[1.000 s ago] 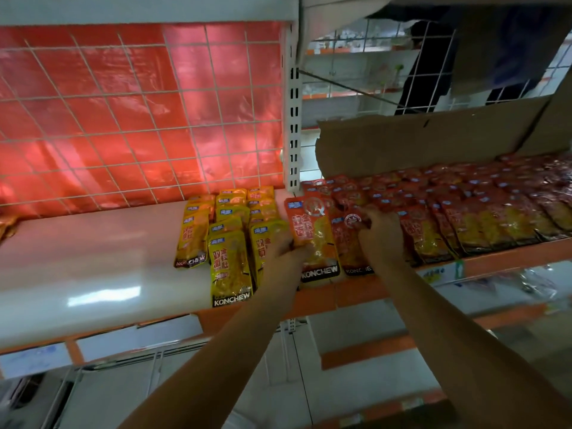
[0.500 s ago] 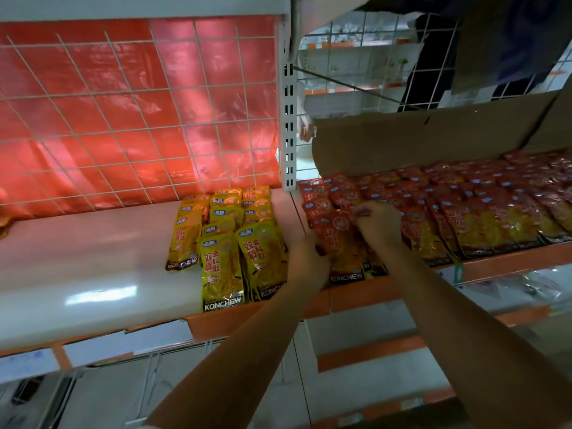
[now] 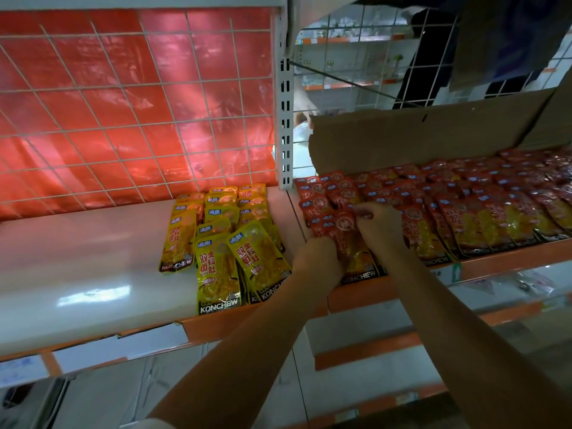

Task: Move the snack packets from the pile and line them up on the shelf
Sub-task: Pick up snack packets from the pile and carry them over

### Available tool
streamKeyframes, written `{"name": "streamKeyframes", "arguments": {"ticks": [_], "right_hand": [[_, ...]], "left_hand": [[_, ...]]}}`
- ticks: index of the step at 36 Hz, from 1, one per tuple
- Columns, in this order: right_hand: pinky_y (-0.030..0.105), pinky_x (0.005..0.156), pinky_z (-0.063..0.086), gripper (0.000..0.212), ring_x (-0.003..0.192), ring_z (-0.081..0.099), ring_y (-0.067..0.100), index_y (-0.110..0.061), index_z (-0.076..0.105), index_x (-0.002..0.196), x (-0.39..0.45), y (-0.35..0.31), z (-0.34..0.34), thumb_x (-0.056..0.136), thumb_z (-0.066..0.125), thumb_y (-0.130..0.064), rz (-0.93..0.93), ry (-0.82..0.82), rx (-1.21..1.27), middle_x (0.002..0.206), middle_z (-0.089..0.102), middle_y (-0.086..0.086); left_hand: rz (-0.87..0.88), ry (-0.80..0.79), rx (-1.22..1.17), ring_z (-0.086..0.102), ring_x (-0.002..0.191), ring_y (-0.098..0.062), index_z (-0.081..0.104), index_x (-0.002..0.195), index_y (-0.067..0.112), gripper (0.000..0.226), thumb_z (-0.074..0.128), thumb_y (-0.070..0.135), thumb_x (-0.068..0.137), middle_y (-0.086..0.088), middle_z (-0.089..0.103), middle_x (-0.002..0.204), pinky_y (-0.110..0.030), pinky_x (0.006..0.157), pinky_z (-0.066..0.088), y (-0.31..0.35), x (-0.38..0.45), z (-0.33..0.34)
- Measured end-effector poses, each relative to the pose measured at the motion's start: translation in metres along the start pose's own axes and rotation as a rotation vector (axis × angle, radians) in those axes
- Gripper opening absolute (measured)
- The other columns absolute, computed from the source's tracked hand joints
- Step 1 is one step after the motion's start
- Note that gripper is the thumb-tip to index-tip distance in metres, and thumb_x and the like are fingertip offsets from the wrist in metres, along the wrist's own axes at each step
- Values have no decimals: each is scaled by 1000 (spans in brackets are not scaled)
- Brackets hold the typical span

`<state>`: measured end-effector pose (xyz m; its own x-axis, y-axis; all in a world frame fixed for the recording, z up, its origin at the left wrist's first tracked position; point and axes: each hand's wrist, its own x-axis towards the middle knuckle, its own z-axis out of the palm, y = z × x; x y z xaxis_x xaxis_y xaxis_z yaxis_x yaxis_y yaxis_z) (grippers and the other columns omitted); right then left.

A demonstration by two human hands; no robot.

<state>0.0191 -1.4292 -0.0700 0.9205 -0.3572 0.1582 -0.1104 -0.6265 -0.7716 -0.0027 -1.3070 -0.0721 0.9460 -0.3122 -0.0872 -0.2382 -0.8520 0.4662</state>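
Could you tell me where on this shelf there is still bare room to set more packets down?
The white shelf is bare left of the yellow packets, up to the red mesh backing. A narrow strip separates yellow and red packets. Right of the upright post it is crowded, both hands there.

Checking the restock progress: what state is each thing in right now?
Left hand: gripping the red packets.
Right hand: pinching the red packets' top.
Red packets: held at the row's left end.
Yellow packets: lying flat in overlapping rows, front right one askew.
Cardboard flap: standing up, open.
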Motion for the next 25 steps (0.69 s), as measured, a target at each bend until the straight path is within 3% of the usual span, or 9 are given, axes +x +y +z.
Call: {"name": "streamKeyframes", "arguments": {"ticks": [15,17,20,25], "right_hand": [[19,86,38,32,110,56,20,-3,65,115,-9,-9,-2,89,48,-2,44,52,-31,120,63,10],[14,80,38,32,105,58,18,-4,64,116,-10,-8,-1,89,47,-3,34,52,-73,119,63,10],[7,60,35,30,82,56,11,-4,62,116,-13,-10,1,90,49,-4,9,43,-148,113,64,11],[26,90,39,33,110,54,24,-2,59,122,-22,-29,8,90,50,-4,-173,78,-216,118,60,15]], "left_hand": [[65,-14,82,59,103,-29,56,111,3,27,47,22,96,-15,58,115,-30,74,45,-4,-4,-5],[79,-16,84,60,101,-28,56,110,3,25,46,22,96,-15,59,113,-30,74,47,-4,-5,-6],[94,-22,66,61,99,-28,57,110,3,26,47,21,95,-15,59,112,-32,77,50,-5,-9,-9],[158,19,137,59,101,-27,58,107,3,25,45,21,95,-12,59,109,-29,76,45,-13,-19,-29]]}}
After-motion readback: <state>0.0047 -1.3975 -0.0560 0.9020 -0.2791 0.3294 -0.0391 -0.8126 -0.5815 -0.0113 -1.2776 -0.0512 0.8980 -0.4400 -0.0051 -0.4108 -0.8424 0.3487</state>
